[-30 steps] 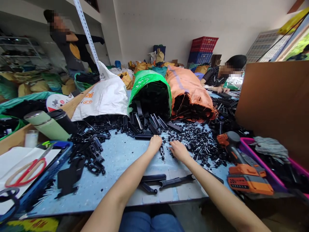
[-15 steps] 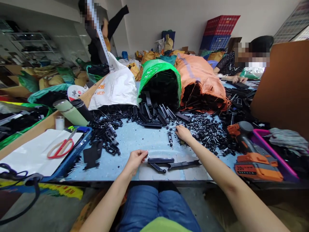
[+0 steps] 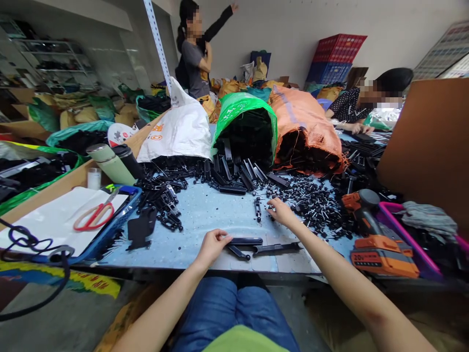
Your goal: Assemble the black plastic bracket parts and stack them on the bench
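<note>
My left hand (image 3: 213, 248) is closed in a pinch at the left end of a long black plastic arm (image 3: 247, 241); what sits between its fingertips is hidden. A shorter black link with a ball end (image 3: 240, 253) angles out below that arm. To their right lies another long black arm piece (image 3: 276, 248). My right hand (image 3: 282, 213) is at the left edge of a pile of black-headed screws (image 3: 317, 205), thumb and forefinger apart. A small dark part shows by those fingertips. Just left of them lies a short black double-ended link (image 3: 257, 209).
A green sack (image 3: 245, 102), an orange sack (image 3: 300, 112) and a white sack (image 3: 179, 132) stand behind the parts. At right are a cordless drill (image 3: 381, 254) and a pink bin (image 3: 410, 239). Scissors (image 3: 93, 217) lie at left. Two people (image 3: 196, 58) are beyond the table.
My left hand has come right to the end of the long black arm. My right hand has shifted slightly nearer to me, its fingers parting. The standing person has moved right.
</note>
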The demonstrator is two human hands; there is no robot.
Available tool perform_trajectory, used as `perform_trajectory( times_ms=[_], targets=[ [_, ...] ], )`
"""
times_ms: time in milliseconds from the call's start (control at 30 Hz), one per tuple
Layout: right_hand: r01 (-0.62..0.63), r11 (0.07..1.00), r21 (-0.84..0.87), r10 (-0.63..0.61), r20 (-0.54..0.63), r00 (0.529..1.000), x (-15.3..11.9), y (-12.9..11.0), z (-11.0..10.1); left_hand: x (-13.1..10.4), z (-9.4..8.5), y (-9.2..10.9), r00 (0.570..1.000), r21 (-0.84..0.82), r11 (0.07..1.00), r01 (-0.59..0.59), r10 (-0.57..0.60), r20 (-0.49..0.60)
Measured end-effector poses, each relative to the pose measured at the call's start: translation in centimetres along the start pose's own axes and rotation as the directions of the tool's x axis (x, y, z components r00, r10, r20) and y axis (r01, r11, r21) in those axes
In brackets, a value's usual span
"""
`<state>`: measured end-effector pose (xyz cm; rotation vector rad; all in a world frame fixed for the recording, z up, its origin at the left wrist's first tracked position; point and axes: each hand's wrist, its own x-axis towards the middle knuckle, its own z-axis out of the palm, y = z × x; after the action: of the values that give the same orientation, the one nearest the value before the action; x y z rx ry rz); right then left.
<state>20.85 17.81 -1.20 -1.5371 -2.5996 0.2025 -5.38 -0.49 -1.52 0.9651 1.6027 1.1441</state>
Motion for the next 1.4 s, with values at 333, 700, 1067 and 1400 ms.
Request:
perform_trajectory(
  times_ms=[333,700,1067,1400],
  targets=[
    [-0.110,0.994,0.023,0.110,0.015,0.994,5.5,-2.8,1.6,0.1,0.1,-0.8,1.000,0.157,0.988,-0.004,0.005,-0.009],
    [0.039,0.999,0.024,-0.044,0.264,0.964,8.2,-2.2,0.2,-3.4,0.6,-1.1,0.702,0.769,0.341,-0.540,0.687,0.189],
    [0.152,0.955,0.254,-0.132,-0.094,0.987,-3.3,-4.9,-4.1,-3.1,-0.1,-1.4,0.648,0.823,0.159,-0.546,0.702,0.295],
    [0.303,0.814,0.496,-0.167,-0.299,0.939,-10.4,-7.2,-0.5,-4.2,3.2,0.6,0.661,0.773,0.203,-0.601,0.671,0.338]
  ],
)
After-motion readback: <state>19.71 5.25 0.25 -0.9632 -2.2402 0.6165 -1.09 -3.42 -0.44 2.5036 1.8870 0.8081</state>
